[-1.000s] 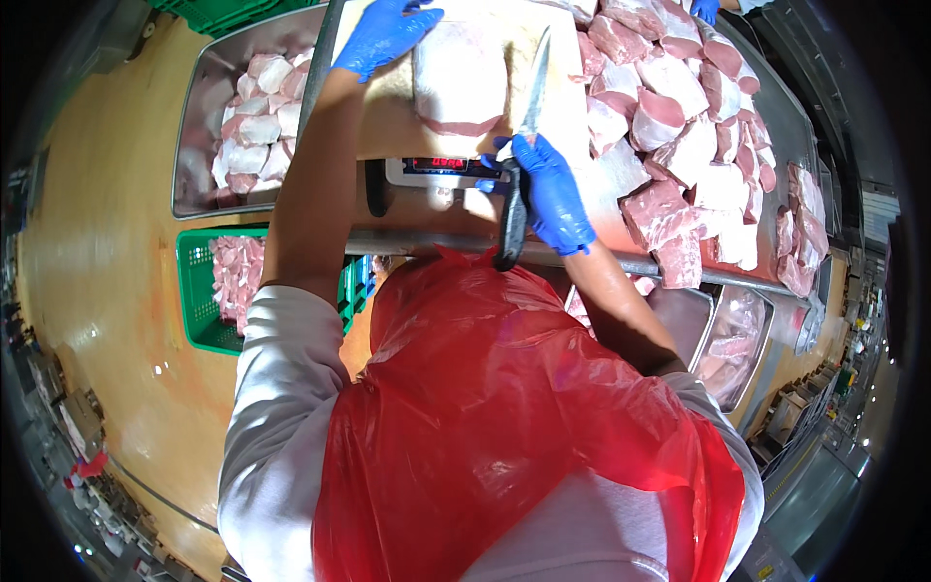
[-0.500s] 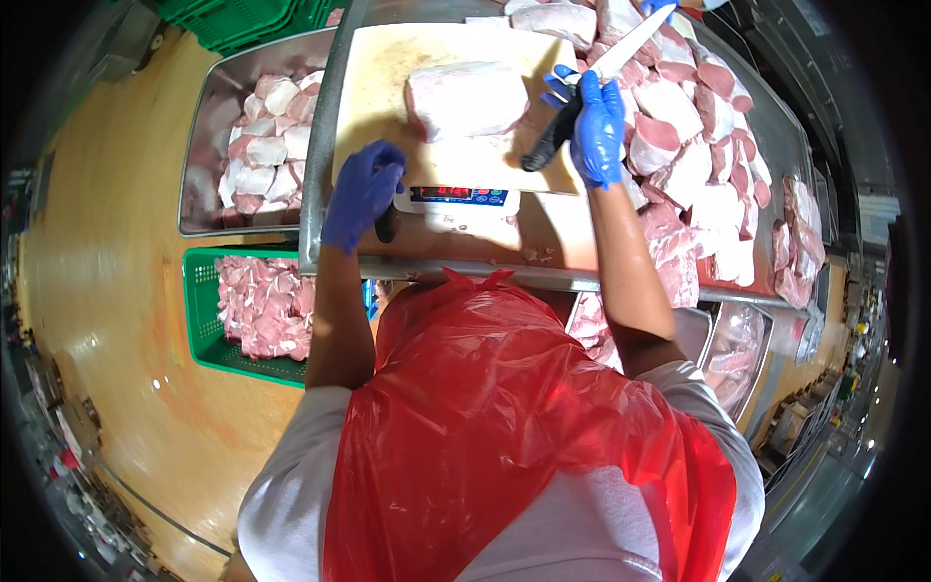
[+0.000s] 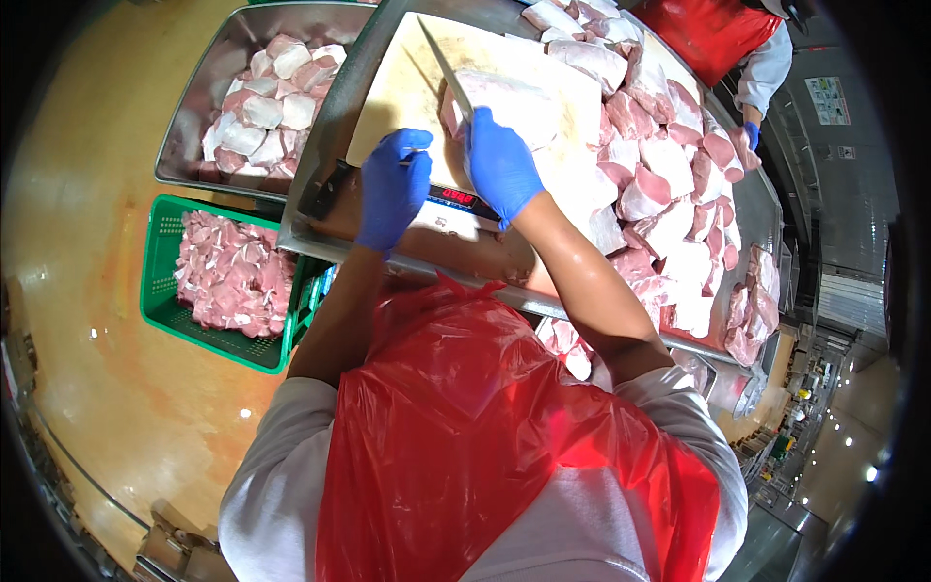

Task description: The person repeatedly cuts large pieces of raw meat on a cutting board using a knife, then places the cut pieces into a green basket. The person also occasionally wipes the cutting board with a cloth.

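Metal desk (image 3: 330, 131) in the head view carries a cutting board (image 3: 400, 82) with a raw meat slab (image 3: 519, 109) on it. The right hand's (image 3: 501, 165) grip is clamped on a knife (image 3: 446, 60), whose blade crosses the slab's left end in view. The left hand (image 3: 396, 189) curls at the board's near edge; whether its grip holds anything, I cannot tell.
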`<state>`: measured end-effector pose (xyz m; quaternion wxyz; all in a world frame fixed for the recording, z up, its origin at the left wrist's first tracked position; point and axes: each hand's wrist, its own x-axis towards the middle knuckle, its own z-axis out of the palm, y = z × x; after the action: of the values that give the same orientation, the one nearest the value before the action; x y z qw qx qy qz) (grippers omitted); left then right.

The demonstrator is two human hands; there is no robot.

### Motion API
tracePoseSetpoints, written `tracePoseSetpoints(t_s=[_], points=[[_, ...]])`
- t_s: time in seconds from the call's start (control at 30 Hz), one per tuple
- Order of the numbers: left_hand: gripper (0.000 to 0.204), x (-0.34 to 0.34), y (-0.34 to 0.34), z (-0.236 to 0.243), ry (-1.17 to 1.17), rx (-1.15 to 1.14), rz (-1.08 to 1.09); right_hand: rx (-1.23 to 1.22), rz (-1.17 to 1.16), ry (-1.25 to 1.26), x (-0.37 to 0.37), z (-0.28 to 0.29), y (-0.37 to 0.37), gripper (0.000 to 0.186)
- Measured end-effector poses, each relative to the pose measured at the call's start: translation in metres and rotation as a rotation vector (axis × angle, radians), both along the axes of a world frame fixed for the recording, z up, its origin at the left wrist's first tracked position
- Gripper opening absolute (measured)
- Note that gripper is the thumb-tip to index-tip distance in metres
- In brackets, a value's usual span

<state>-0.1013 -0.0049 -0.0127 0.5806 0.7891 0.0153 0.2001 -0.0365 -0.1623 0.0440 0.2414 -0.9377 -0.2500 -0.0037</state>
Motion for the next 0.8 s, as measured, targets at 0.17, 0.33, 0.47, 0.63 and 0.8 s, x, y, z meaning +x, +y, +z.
tracePoseSetpoints(t_s=[0.17, 0.33, 0.47, 0.63, 0.8], points=[[0.017, -0.017, 0.028, -0.002, 0.084, -0.095, 0.207, -0.311, 0.148, 0.215, -0.082, -0.004, -0.116, 0.020], [0.014, -0.005, 0.018, 0.008, 0.050, 0.048, 0.238, -0.431, -0.045, 0.220, -0.103, 0.030, -0.145, 0.016], [0.017, 0.000, -0.035, 0.017, -0.133, 0.186, 0.104, -0.206, -0.059, 0.076, -0.079, 0.037, -0.099, 0.016], [0.015, 0.003, -0.069, 0.009, 0.029, 0.758, -0.100, -0.156, -0.059, -0.043, -0.039, 0.014, -0.057, 0.020], [0.013, -0.006, -0.042, -0.025, -0.095, 0.553, -0.007, -0.237, 0.043, -0.046, -0.016, 0.020, -0.023, 0.021]])
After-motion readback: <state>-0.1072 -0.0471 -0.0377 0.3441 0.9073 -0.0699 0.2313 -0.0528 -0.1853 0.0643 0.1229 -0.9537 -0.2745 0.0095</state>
